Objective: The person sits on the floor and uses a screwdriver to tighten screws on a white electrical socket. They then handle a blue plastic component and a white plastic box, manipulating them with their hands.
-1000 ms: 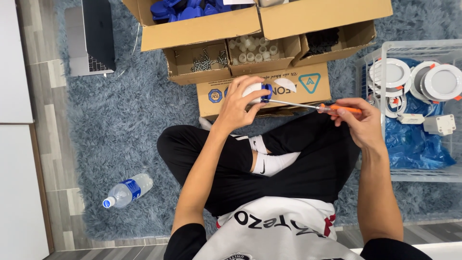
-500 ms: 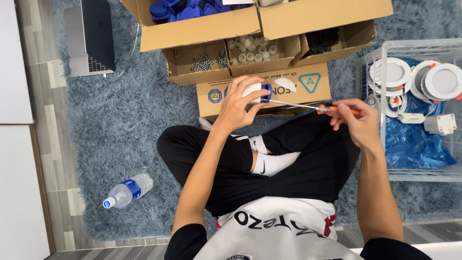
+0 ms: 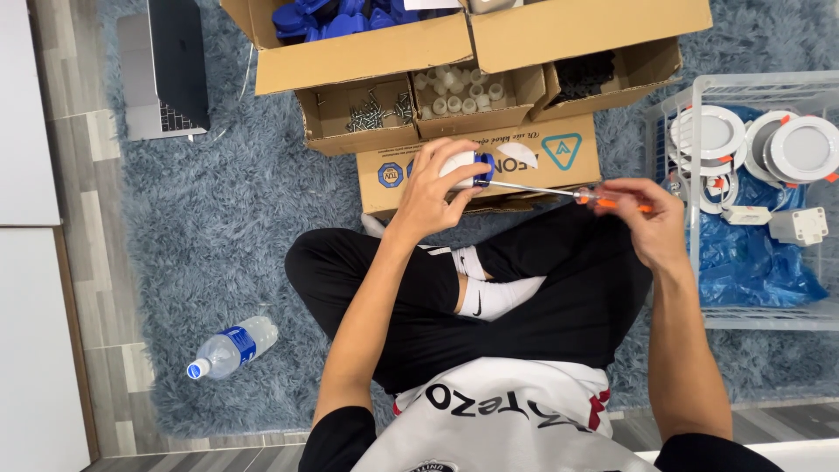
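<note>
Left hand [image 3: 433, 188] grips a white-blue fitting [image 3: 465, 168]; right hand [image 3: 645, 220] grips an orange screwdriver [image 3: 572, 195].

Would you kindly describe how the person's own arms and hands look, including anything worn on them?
The left hand and right hand are bare, with no gloves, rings or watch visible. Both forearms are uncovered. Short black sleeves cover the upper arms, part of a top with a white front panel bearing black lettering and red marks.
</note>
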